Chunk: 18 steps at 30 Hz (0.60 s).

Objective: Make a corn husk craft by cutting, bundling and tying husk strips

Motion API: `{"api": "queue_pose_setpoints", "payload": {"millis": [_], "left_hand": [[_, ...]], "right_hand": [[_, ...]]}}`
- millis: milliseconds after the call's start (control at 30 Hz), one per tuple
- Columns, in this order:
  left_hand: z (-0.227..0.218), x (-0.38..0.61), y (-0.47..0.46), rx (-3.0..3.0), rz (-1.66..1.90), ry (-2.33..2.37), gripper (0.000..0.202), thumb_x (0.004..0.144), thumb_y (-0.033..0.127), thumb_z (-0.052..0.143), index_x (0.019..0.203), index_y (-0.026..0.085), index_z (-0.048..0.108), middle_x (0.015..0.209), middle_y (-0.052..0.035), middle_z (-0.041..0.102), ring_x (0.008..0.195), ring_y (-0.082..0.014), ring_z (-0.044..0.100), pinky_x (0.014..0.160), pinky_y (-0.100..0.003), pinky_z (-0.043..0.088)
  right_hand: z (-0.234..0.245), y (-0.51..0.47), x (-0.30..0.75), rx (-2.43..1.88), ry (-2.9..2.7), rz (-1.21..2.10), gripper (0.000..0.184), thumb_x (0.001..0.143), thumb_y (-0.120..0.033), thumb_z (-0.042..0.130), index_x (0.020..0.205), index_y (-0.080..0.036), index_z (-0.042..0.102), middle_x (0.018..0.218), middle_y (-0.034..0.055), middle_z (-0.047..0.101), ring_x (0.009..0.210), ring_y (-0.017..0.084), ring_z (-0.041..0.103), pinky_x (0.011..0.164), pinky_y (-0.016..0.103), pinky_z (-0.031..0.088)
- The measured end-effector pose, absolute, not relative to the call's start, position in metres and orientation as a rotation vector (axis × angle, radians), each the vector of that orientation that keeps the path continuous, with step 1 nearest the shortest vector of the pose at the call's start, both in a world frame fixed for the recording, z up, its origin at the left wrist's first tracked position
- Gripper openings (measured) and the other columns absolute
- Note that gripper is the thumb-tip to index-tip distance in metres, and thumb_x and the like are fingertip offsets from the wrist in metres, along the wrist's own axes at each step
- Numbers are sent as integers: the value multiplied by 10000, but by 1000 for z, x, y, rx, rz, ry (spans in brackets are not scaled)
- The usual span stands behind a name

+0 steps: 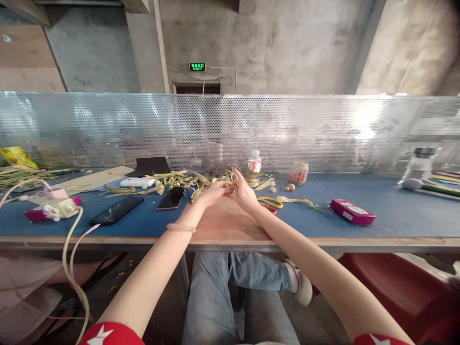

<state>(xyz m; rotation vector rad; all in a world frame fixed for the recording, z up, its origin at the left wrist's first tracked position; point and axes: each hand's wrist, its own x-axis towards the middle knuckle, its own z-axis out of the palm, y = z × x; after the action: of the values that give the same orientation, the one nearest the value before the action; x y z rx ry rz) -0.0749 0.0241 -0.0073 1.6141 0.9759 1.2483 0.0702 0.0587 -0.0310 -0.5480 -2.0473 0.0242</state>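
Both my arms reach out over a wooden board that lies on the blue table. My left hand and my right hand meet at the board's far edge, fingers pinched together on a pale yellowish plant strip. Just behind the hands lies a pile of dried stems and leaves. A clear bangle sits on my left wrist.
Two dark phones and a white power bank lie at the left. Yellow-handled scissors, a small white bottle, a clear jar and a magenta box are at the right. A perforated metal screen backs the table.
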Motion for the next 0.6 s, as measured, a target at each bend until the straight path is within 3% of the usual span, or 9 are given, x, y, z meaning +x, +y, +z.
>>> {"api": "queue_pose_setpoints", "payload": {"millis": [100, 167, 367, 600], "left_hand": [[-7, -75, 24, 1611, 1254, 981, 168, 689, 247, 689, 805, 128, 661, 812, -44, 617, 768, -142, 563, 744, -303, 451], [-7, -76, 24, 1611, 1259, 984, 189, 689, 245, 687, 838, 132, 668, 847, -58, 627, 802, -155, 567, 743, -304, 452], [-6, -76, 24, 1621, 1259, 971, 267, 690, 258, 690, 933, 147, 674, 896, -69, 649, 858, -179, 575, 749, -313, 452], [-4, -76, 21, 1619, 1262, 954, 319, 694, 255, 703, 995, 155, 669, 948, -69, 643, 859, -168, 563, 751, -310, 446]], "right_hand": [[-32, 62, 71, -538, -2064, -2, 536, 853, -126, 329, 1384, -194, 347, 1065, 107, 571, 999, 233, 499, 831, 359, 458], [-32, 64, 71, -533, -2072, -13, 530, 833, -99, 344, 1343, -219, 429, 1045, 102, 568, 1000, 238, 483, 862, 373, 447], [-32, 68, 71, -560, -1997, 18, 449, 893, -155, 329, 1314, -189, 480, 986, 120, 563, 978, 244, 501, 892, 396, 433], [-29, 69, 73, -549, -1888, 85, 335, 910, -239, 397, 1127, -169, 643, 885, 109, 586, 906, 236, 539, 838, 363, 453]]}}
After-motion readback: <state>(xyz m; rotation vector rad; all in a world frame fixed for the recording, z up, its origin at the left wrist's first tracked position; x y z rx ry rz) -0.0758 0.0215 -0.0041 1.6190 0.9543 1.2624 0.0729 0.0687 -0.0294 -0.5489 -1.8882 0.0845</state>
